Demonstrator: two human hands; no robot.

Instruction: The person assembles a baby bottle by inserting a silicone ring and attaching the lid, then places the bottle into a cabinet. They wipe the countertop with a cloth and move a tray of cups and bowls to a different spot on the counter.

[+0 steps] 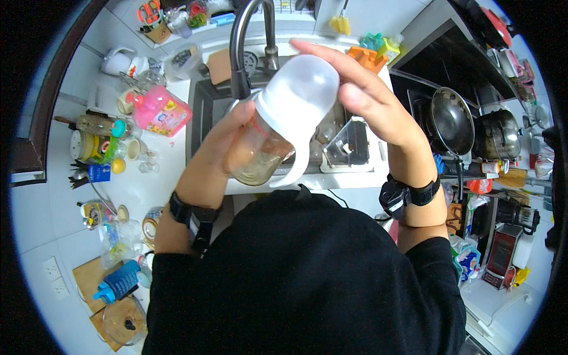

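Close to the camera, a clear baby bottle (262, 155) with a white collar and handle and a frosted domed cap (306, 84) leans up to the right. My left hand (226, 137) grips its transparent body; the fingers behind it show blurred through the wall. At the cap's right side is my right hand (368, 93), its fingers extended and spread a little; whether it touches the cap I cannot tell. Behind the bottle are the dark sink (202, 111) and a curved metal faucet (241, 49), whose spout end hangs just left of the cap.
A pink detergent bottle (162, 111), jars and small glass items stand on the left counter. A clear container with a white rim (348, 167) lies at the sink's right part. Farther right are a frying pan (451, 120) and a metal pot (497, 135) on the stove.
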